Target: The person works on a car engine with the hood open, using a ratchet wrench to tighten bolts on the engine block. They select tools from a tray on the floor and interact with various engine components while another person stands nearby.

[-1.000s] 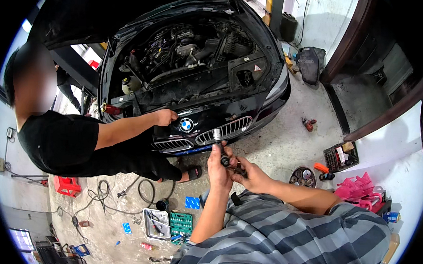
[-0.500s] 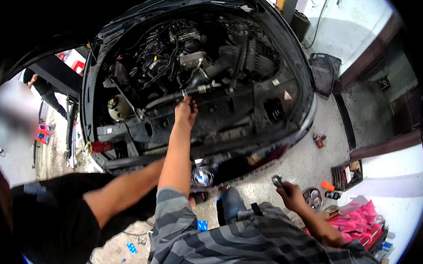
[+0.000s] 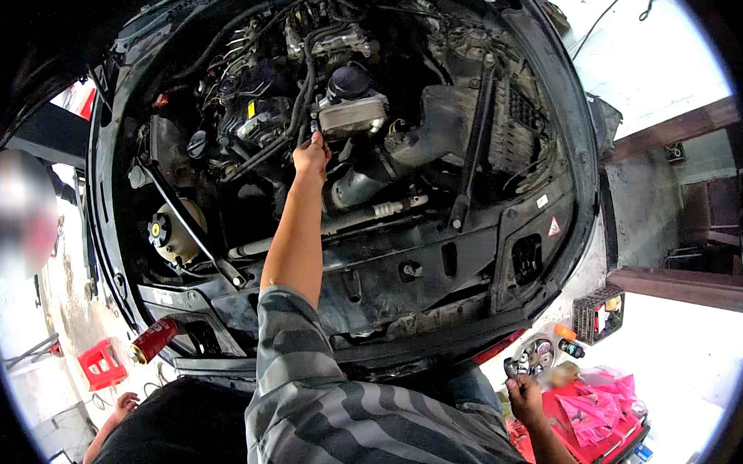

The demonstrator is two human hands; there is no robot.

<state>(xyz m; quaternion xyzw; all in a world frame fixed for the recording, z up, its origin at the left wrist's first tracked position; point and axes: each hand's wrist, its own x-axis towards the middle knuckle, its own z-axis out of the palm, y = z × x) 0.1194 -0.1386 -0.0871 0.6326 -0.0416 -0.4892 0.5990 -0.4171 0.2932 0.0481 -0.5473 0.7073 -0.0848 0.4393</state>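
Note:
My left hand (image 3: 310, 156) reaches into the open engine bay (image 3: 374, 298), fingers closed on a small silvery cylindrical piece (image 3: 315, 127), apparently a socket, beside black hoses (image 3: 305, 94) and a metal housing (image 3: 351, 115) with a round cap. My right hand (image 3: 526, 403) grips a ratchet (image 3: 512, 368) low at the right, outside the car's front edge. A coolant tank (image 3: 185, 236) and a strut bar (image 3: 184, 215) sit left of my left forearm. A red can (image 3: 154, 339) lies on the bay's front left corner.
A co-worker in black (image 3: 157, 440) is at my left, one hand (image 3: 126, 404) low. A red stool (image 3: 102, 364), crate (image 3: 597, 313), round metal tray (image 3: 538, 349) and pink plastic covers (image 3: 595, 405) are around the car. A doorway (image 3: 702, 201) is at right.
My hands, together on the tool earlier, have separated. My left hand has moved deep into the engine bay; my right has dropped rightward. The view is closer, and the co-worker's arm has withdrawn.

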